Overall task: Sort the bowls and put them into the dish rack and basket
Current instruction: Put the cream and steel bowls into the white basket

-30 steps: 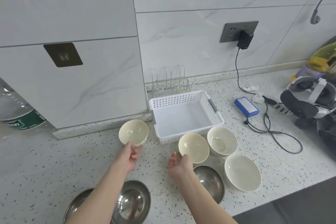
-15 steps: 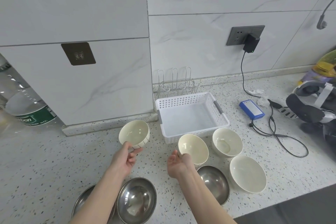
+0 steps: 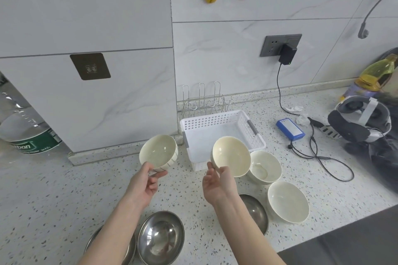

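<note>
My left hand [image 3: 144, 185] grips a cream bowl with grey stripes [image 3: 158, 153] by its near rim, lifted above the counter. My right hand [image 3: 216, 184] holds a plain cream bowl [image 3: 231, 156], tilted toward me, in front of the white perforated basket [image 3: 224, 120]. Behind the basket stands a wire dish rack [image 3: 203, 99]. Two more cream bowls rest on the counter, one [image 3: 266, 166] beside the basket and one [image 3: 287, 201] nearer me. Steel bowls lie close to me: one [image 3: 161, 236] between my arms, another [image 3: 127, 249] partly under my left forearm, a third [image 3: 256, 211] behind my right wrist.
A large water bottle [image 3: 23, 127] stands at the far left. On the right lie a blue box [image 3: 290, 129], a black cable [image 3: 323, 157] running from a wall charger [image 3: 287, 54], and a headset [image 3: 361, 120]. The counter's front edge [image 3: 336, 230] runs diagonally at the lower right.
Both hands have lifted their bowls off the counter. The right-hand bowl has risen and tilted toward me in front of the basket. The view has shifted slightly.
</note>
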Motion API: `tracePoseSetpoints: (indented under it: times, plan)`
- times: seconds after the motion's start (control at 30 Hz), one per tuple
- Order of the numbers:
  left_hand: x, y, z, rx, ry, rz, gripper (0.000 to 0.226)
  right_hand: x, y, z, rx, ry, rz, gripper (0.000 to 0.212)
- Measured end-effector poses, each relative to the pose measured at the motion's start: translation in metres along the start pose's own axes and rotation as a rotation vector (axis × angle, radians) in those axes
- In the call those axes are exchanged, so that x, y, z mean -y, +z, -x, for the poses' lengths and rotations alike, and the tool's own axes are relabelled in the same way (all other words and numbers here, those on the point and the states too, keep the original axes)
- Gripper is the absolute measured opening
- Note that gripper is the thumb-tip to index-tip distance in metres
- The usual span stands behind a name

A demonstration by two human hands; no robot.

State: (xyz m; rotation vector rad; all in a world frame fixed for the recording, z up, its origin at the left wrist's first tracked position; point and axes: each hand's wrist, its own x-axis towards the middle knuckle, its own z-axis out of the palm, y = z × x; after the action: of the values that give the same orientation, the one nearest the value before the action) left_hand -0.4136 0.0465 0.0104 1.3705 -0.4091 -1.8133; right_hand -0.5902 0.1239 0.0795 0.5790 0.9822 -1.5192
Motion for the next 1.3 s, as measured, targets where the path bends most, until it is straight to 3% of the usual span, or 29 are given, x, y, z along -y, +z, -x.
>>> tracePoseSetpoints:
  times: [0.3, 0.5, 0.73, 1.0, 1.3]
  plan:
    - [-0.006, 0.009, 0.010, 0.051, 0.036, -0.002, 0.023, 0.037, -0.010, -0.007, -0.032, -0.517, 0.437, 0.013]
    - [-0.009, 0.021, 0.014, 0.071, 0.067, -0.026, 0.025, 0.063, -0.017, -0.026, -0.023, -0.703, 0.702, 0.010]
    - [-0.010, 0.033, 0.013, 0.048, 0.092, -0.083, 0.026, 0.091, 0.000, -0.054, -0.008, -0.731, 1.047, 0.007]
    - [-0.012, 0.038, 0.005, 0.020, 0.090, -0.116, 0.032, 0.097, 0.031, -0.098, 0.025, -0.693, 1.336, 0.022]
    - [-0.013, 0.039, -0.001, -0.008, 0.086, -0.143, 0.032, 0.087, 0.035, -0.117, 0.032, -0.612, 1.527, 0.028]
